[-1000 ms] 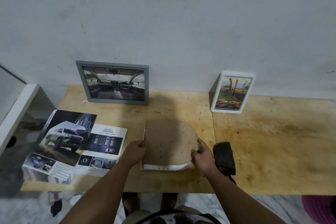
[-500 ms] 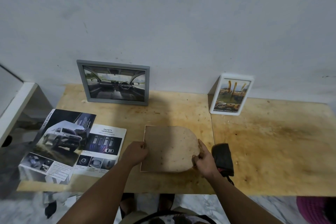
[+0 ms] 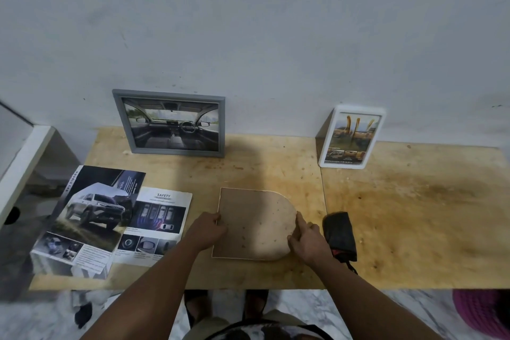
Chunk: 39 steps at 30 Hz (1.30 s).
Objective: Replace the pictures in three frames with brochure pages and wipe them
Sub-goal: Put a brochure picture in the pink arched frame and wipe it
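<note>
Face down near the front middle of the wooden table point(image 3: 414, 215): a third frame point(image 3: 255, 225), brown backing board up, one end straight, the other rounded, lying flat. Gripped at the straight left edge by the left hand point(image 3: 205, 232), thumb on top of the board and fingers curled at the edge. Held at the rounded right end by the right hand point(image 3: 306, 241), fingers bent against the curve; whether they reach beneath the board is hard to tell from this angle.

Just right of that hand, touching or nearly so: a dark folded cloth point(image 3: 339, 234), flat on the table.

To the left of the face-down frame, two brochure pages. Nearer one, a white safety page point(image 3: 158, 222), with car diagrams, lying flat. Partly over its left side and hanging past the table's left edge, a larger car brochure point(image 3: 88, 215), showing a white SUV on a dark ground.

At the back, leaning against the pale wall point(image 3: 248, 22): a grey frame point(image 3: 171, 122) in landscape, holding a picture of a car's dashboard, upright and tilted slightly back. Well apart to the right, a white frame point(image 3: 352, 136) in portrait, holding a yellowish picture, also leaning back.

Below the table's front edge: marbled floor point(image 3: 317, 309), and a pink ribbed object point(image 3: 483, 312) at the lower right corner.
</note>
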Motion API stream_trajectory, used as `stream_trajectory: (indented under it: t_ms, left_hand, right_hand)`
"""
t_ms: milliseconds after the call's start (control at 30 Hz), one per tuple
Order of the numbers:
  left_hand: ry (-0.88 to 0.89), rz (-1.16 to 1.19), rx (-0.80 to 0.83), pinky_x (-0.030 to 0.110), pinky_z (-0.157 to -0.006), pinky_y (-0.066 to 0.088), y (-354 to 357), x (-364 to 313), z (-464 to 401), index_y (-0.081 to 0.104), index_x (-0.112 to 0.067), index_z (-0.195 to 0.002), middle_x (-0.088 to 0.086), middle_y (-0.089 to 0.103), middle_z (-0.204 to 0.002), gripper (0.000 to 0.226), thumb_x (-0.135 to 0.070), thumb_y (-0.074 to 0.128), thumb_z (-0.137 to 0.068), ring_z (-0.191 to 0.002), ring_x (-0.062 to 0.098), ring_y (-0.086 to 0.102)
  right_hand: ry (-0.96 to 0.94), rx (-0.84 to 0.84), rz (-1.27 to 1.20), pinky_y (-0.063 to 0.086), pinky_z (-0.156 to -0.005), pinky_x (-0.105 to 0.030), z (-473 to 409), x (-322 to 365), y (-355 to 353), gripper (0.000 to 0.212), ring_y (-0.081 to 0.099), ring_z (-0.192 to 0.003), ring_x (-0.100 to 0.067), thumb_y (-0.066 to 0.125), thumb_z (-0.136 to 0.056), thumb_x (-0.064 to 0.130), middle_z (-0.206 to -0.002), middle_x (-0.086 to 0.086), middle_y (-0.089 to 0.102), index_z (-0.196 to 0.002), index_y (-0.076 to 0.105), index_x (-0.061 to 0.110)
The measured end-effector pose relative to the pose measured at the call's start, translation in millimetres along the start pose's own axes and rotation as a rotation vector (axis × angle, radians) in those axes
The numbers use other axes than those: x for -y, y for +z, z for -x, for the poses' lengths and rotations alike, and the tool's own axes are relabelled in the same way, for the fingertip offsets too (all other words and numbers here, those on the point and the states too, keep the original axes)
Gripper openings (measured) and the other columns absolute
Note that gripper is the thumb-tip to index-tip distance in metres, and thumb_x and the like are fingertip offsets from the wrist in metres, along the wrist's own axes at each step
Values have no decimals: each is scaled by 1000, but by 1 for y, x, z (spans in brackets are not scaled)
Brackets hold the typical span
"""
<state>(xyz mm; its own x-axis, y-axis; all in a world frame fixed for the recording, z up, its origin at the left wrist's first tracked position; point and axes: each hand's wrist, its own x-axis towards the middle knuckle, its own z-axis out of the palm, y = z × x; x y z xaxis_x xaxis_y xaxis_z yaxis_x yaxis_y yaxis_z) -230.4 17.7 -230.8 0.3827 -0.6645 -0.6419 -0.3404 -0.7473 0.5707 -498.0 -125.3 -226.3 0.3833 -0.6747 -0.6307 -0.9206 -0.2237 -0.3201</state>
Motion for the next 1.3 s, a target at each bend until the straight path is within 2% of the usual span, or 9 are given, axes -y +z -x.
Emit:
stream_trajectory:
  t_ms: [133, 200, 267, 400, 467, 533, 700, 833, 1300]
  left_hand:
    - [8, -56, -19, 30, -81, 46, 1, -1, -2, 60, -7, -137, 15, 65, -126, 48, -28, 57, -93, -107, 26, 64]
    - [29, -127, -37, 30, -76, 44, 2, -2, -3, 68, -8, -121, 13, 64, -115, 37, -28, 56, -92, -102, 29, 65]
    - [71, -278, -74, 33, -77, 45, 2, -5, -4, 63, -10, -113, 10, 55, -117, 31, -30, 54, -91, -105, 33, 62]
    - [209, -554, -68, 46, -104, 45, 7, -9, -10, 42, -13, -144, 9, 24, -161, 57, -30, 54, -91, -141, 35, 36]
    - [272, -690, 11, 48, -110, 41, 12, -7, -13, 31, -15, -153, 6, 7, -168, 66, -35, 54, -94, -153, 30, 14]
    - [285, -756, 61, 49, -116, 35, 16, -3, -16, 22, -15, -158, 6, -3, -169, 75, -42, 53, -95, -155, 29, 2]
    - [297, -833, 74, 53, -123, 14, 25, 12, -18, -2, -16, -160, 8, -26, -165, 107, -73, 49, -85, -153, 31, -16]
    - [320, -862, 45, 55, -123, 6, 32, 22, -17, -12, -17, -159, 9, -38, -158, 113, -78, 47, -84, -150, 33, -24]
    - [301, -814, 16, 52, -124, 9, 33, 18, -10, -8, -18, -159, 9, -27, -164, 111, -72, 53, -85, -154, 33, -14]
  right_hand:
    - [41, 24, 89, 56, -91, -40, -5, 1, 1, 80, 62, -116, -35, 47, -103, 48, -155, -20, 27, -164, -2, 29]
    - [46, 2, 147, 55, -94, -43, -4, 4, 0, 82, 55, -123, -36, 49, -101, 49, -152, -18, 27, -163, -1, 28]
    - [15, -38, 230, 50, -101, -50, -3, 10, 0, 86, 42, -133, -39, 54, -98, 46, -153, -15, 24, -162, -1, 30]
    - [-107, -3, 401, 22, -119, -63, -8, 25, 5, 86, 4, -155, -42, 56, -99, 31, -171, -9, -7, -162, -2, 33]
    - [-136, 61, 462, 8, -121, -65, -12, 28, 11, 76, -12, -157, -39, 46, -105, 27, -170, -8, -19, -163, -3, 32]
    - [-129, 92, 498, 3, -121, -66, -15, 29, 16, 72, -18, -156, -39, 39, -107, 26, -169, -10, -23, -163, -6, 30]
    - [-145, 130, 548, 2, -122, -64, -20, 28, 11, 80, -19, -155, -39, 44, -105, 31, -168, -12, -26, -163, -11, 29]
    - [-182, 114, 533, 4, -122, -65, -19, 24, 11, 86, -17, -155, -40, 44, -99, 54, -168, -12, -24, -163, -9, 29]
    - [-167, 125, 406, 9, -120, -65, -22, 16, 9, 98, -4, -158, -37, 60, -89, 57, -170, -3, -20, -162, -4, 39]
